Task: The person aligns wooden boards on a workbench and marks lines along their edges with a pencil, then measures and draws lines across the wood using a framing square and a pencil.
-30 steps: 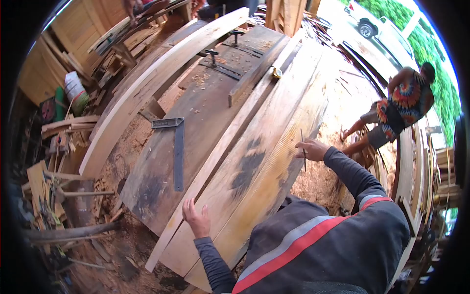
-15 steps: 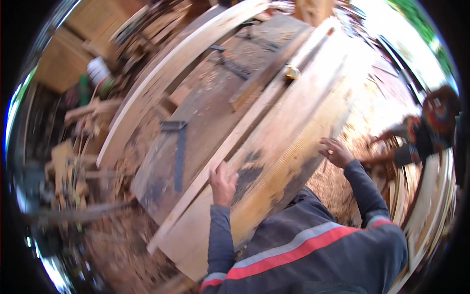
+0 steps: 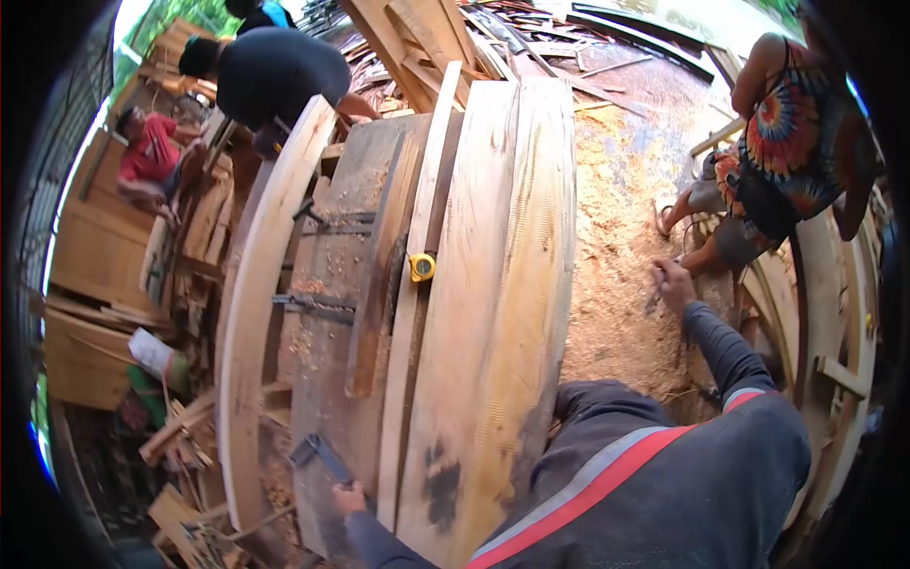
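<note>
My left hand [image 3: 349,497] is closed at the blade end of a dark carpenter's square [image 3: 325,459], which rests on the worn workbench [image 3: 327,417]. To the right of it lie a narrow strip of wood [image 3: 408,351] and a wide pale board [image 3: 483,332] with dark stains near its close end. A yellow tape measure [image 3: 422,267] sits on the narrow strip. Out past the board's right side, my right hand [image 3: 675,284] hangs over the sawdust with fingers drawn together. A thin dark thing seems to be at its fingertips, too small to make out.
A curved plank [image 3: 261,294] runs along the bench's left side, with clamps [image 3: 318,305] beside a shorter timber [image 3: 379,284]. A person in patterned clothing [image 3: 791,133] stands at right; another person [image 3: 284,76] bends over at the far left. Shavings [image 3: 616,237] cover the ground.
The view has turned and lifted, showing more people. My left hand has gone from the narrow strip and board to the square. My right hand has moved away from the board's edge.
</note>
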The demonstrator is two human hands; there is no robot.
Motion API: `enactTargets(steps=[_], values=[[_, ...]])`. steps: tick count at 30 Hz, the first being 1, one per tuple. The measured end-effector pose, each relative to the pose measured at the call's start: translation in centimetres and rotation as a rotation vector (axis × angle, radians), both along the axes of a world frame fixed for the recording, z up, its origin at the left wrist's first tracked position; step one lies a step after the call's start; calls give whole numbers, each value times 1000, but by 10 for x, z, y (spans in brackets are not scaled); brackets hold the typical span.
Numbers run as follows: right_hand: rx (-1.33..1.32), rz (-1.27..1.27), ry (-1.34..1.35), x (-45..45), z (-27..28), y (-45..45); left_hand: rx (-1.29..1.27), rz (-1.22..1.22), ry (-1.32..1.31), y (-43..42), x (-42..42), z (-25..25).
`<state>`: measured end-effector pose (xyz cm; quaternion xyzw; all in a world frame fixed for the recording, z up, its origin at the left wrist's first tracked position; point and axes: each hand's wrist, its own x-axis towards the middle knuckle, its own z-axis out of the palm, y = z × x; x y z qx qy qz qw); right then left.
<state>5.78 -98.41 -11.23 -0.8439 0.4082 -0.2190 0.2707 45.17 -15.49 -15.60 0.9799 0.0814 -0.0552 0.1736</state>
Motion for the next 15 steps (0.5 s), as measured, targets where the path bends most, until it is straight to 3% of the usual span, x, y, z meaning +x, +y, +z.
enactTargets(steps=[3, 6, 8, 10, 11, 14, 15], values=[[-20, -74, 89, -46, -44, -7, 53, 100, -37, -21, 6, 2], [165, 86, 418, -69, -81, -10, -22, 251, -124, -31, 2, -11], [133, 144, 419, -61, -98, -17, -37, 269, -132, -36, 2, -10], [119, 193, 489, -42, -99, -25, -65, 308, -100, -45, 5, -1], [257, 136, 534, -22, -81, -28, -60, 300, -113, -49, 8, 4], [255, 122, 469, 8, -74, -44, -88, 335, -172, -56, 11, 12], [274, 119, 469, 17, -68, -48, -225, 362, -258, -52, 13, 8]])
